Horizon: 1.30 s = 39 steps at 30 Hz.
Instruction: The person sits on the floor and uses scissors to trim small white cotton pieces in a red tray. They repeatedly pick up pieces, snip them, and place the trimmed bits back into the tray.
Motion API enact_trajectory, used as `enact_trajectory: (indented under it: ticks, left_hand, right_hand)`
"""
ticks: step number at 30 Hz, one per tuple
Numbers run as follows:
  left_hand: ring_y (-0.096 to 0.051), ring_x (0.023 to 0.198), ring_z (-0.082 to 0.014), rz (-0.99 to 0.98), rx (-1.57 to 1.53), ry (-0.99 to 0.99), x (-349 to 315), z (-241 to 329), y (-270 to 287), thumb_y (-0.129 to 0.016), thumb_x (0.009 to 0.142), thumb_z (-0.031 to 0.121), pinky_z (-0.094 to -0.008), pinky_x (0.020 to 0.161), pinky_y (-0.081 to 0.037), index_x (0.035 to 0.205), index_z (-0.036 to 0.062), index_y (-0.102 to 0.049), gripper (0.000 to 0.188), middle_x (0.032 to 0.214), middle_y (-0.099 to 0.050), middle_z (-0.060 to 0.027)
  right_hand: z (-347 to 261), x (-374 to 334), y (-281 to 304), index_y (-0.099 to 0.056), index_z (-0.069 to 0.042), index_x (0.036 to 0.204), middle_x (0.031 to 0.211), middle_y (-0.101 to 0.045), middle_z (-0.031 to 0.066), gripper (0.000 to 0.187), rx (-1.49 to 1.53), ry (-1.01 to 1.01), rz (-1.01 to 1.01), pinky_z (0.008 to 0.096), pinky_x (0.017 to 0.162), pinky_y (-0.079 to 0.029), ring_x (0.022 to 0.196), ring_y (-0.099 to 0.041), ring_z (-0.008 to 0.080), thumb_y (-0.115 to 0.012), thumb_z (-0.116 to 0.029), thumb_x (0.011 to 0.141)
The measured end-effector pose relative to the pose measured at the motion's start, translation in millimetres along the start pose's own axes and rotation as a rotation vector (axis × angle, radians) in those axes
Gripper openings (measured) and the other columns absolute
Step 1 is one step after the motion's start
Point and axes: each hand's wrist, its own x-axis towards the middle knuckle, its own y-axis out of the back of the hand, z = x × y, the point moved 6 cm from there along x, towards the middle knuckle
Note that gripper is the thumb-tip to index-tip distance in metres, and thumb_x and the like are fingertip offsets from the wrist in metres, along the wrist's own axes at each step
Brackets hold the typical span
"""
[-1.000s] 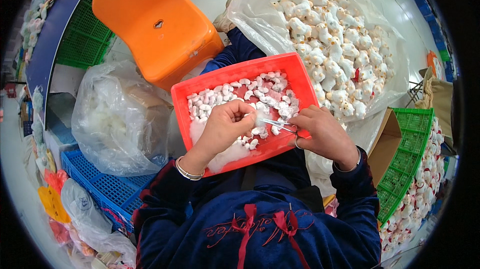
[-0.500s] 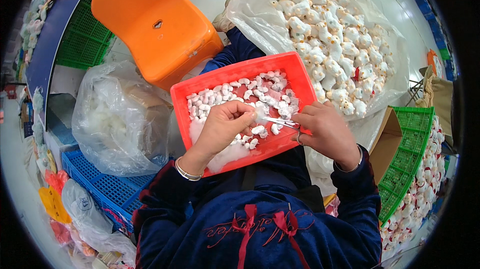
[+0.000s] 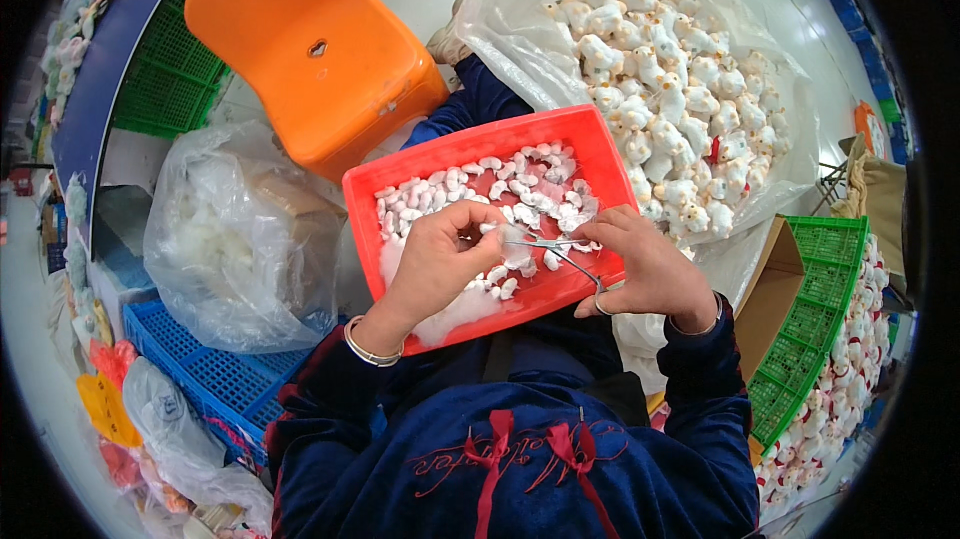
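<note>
Over a red tub (image 3: 470,146) on my lap, my left hand (image 3: 445,257) pinches a small white stuffed piece (image 3: 489,229) between thumb and fingers. My right hand (image 3: 640,267) works a pair of metal ring-handled forceps (image 3: 550,243), its handles spread apart, one ring at the thumb. The forceps' tips reach to the left fingertips, beside a wisp of white stuffing (image 3: 517,253). Many small white bean-shaped pieces (image 3: 415,201) lie in the tub. A mound of loose fibre fluff (image 3: 455,316) fills its near left corner, partly behind my left wrist.
An orange chair (image 3: 330,59) stands ahead left. A clear bag of fluff (image 3: 240,249) sits left, above a blue crate (image 3: 215,354). Ahead right lies a big plastic bag with white plush toys (image 3: 690,109). A cardboard box (image 3: 772,289) and green crate (image 3: 810,324) are at the right.
The forceps' handles have spread, with my right thumb moving down and away from the fingers. My left hand stays nearly in place, still pinching the white piece.
</note>
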Motion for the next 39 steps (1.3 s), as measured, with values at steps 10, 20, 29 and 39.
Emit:
enact_trajectory:
  ticks: [10, 20, 29, 39]
  left_hand:
    - [-0.069, 0.08, -0.0092, -0.06, -0.179, 0.029, 0.1, -5.8, -2.3, -0.069, 0.097, 0.008, -0.0229, 0.072, -0.058, 0.109, -0.0024, -0.07, 0.016, 0.097, -0.073, -0.0065]
    - [-0.066, 0.069, -0.0092, 0.067, -0.391, 0.067, 6.4, -18.8, 8.9, -0.065, 0.098, 0.009, -0.0234, 0.061, -0.055, 0.097, 0.0, -0.065, 0.009, 0.087, -0.07, -0.007]
    - [-0.066, 0.07, -0.0093, 0.079, -0.464, 0.122, 0.5, -20.2, 3.9, -0.067, 0.099, 0.011, -0.0222, 0.061, -0.056, 0.102, -0.0011, -0.067, 0.012, 0.084, -0.069, -0.007]
    - [-0.067, 0.077, -0.0085, 0.081, -0.184, 0.009, 3.2, -8.5, 10.2, -0.065, 0.095, 0.003, -0.0232, 0.069, -0.058, 0.102, -0.0014, -0.067, 0.008, 0.092, -0.071, -0.0066]
  right_hand:
    - [-6.5, -3.0, 5.9, -0.075, -0.005, 0.101, 0.08, -0.066, 0.0098, 0.033, -0.124, -0.035, 0.014, 0.0414, 0.072, -0.049, 0.082, -0.064, 0.0313, -0.081, -0.018, 0.071]
    - [-11.0, -3.6, 15.3, -0.067, -0.007, 0.121, 0.109, -0.062, 0.0096, 0.061, -0.218, -0.047, 0.141, 0.0436, 0.094, -0.044, 0.111, -0.056, 0.0316, -0.086, -0.021, 0.064]
    - [-9.5, 2.1, 1.9, -0.071, -0.011, 0.11, 0.097, -0.064, 0.0054, 0.041, -0.332, -0.121, 0.063, 0.042, 0.083, -0.041, 0.097, -0.059, 0.0263, -0.08, -0.018, 0.071]
    - [-6.3, -1.0, 6.9, -0.07, -0.009, 0.117, 0.104, -0.064, 0.0097, 0.051, -0.204, -0.04, 0.145, 0.0407, 0.089, -0.044, 0.106, -0.059, 0.0299, -0.084, -0.024, 0.07]
